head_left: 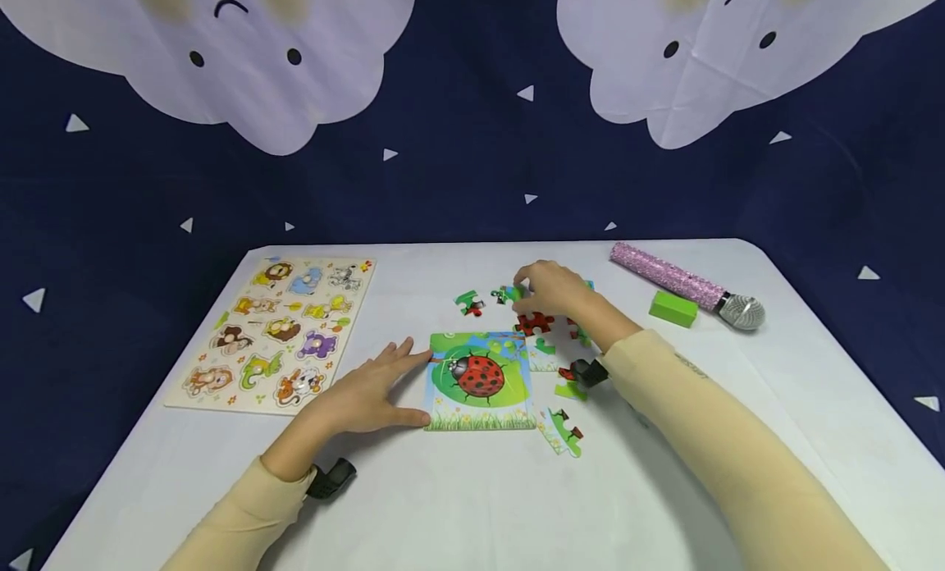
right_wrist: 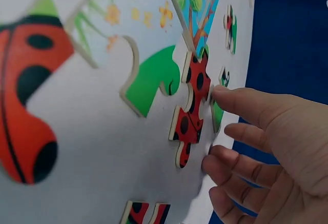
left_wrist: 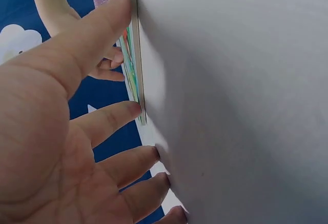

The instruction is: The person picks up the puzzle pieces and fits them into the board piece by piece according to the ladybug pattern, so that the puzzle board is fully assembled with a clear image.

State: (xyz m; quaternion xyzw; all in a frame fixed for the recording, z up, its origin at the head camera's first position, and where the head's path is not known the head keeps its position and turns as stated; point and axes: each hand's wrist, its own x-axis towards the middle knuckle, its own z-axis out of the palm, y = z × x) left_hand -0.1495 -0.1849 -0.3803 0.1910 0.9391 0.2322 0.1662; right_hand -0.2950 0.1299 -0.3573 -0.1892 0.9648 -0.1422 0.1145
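A square ladybug puzzle board (head_left: 480, 415) lies flat on the table. My left hand (head_left: 365, 399) is beside it with spread fingers, the thumb and index fingertip touching its left edge; the left wrist view shows the same contact from below. Beyond the board's upper right corner, my right hand (head_left: 557, 290) reaches over loose jigsaw pieces with its fingers slightly bent. In the right wrist view, its thumb is close to a green piece (right_wrist: 217, 116) and a red spotted piece (right_wrist: 188, 124). Whether it touches either is unclear. No piece shows between its fingers.
More jigsaw pieces lie right of the board, including a grassy one (head_left: 561, 433), and one behind it (head_left: 469, 303). An animal peg puzzle (head_left: 269, 337) lies at left. A green block (head_left: 673, 308) and a pink glittery microphone (head_left: 668, 276) lie at back right.
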